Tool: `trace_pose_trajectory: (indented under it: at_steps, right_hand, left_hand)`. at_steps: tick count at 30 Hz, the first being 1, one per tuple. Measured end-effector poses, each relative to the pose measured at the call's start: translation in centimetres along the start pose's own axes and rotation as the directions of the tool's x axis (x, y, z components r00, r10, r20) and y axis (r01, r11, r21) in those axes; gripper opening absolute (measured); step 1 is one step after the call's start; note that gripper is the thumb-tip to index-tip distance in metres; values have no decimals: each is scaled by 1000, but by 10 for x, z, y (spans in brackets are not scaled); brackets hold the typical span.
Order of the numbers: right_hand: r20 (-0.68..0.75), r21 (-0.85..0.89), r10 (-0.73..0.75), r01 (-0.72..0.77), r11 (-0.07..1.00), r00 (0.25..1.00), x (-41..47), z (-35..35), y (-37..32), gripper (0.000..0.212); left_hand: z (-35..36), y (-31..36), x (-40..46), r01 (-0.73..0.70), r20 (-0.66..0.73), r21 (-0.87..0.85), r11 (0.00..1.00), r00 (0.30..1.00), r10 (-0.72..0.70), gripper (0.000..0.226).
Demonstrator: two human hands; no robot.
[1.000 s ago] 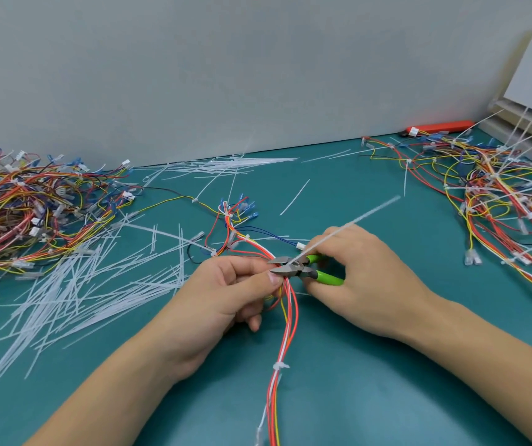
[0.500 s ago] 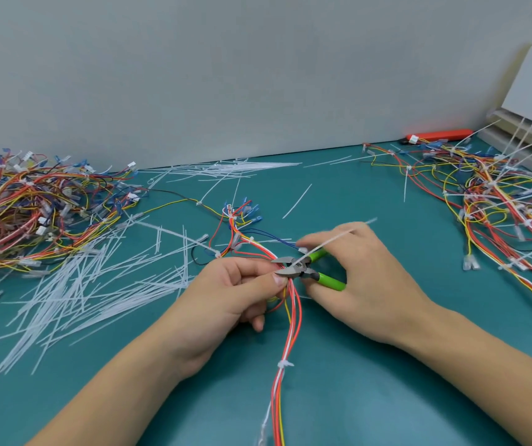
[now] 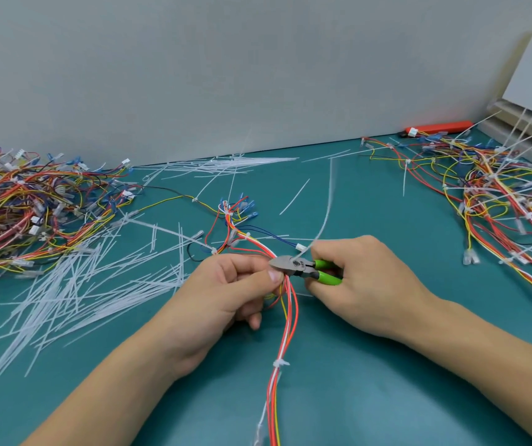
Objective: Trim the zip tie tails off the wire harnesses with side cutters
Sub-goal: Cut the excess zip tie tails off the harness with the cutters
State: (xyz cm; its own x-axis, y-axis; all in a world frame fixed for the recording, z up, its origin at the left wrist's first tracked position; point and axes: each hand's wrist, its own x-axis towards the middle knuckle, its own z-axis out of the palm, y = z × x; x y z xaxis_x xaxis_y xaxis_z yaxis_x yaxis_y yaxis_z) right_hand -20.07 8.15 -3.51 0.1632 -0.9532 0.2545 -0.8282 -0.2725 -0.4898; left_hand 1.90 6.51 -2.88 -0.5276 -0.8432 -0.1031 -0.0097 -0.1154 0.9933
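Note:
My left hand grips a red, orange and yellow wire harness that runs from the table's middle toward me. Green-handled side cutters are gripped in my right hand, with the steel jaws against the harness at my left thumb. A long white zip tie tail rises from the jaws past my right fingers and curves away over the table. Lower on the same harness sits a trimmed zip tie.
A pile of wire harnesses lies at the left, with several cut white tails scattered in front of it. More harnesses with long uncut tails fill the right side. An orange tool lies against the back wall.
The long zip tie tail has swung from pointing right to standing up and curving away. Both hands stay together at the same spot on the harness.

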Motion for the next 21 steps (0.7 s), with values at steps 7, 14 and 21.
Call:
trace_pose_trajectory:
  at_steps: [7,14,21]
  right_hand:
    - [6,-6,-5,5,1000,1000,-4,2,-1,26]
    - [-19,81,-51,53,995,998,-3,-1,1,35]
    - [-2,76,-23,23,997,1000,-2,-1,0,30]
  left_hand:
    - [-1,-1,-2,-13,-4,20,1000,1000,13,14]
    - [0,-2,0,3,-30,-11,1000,1000,-3,12]
    - [0,-3,1,-1,-29,-16,1000,1000,1,12]
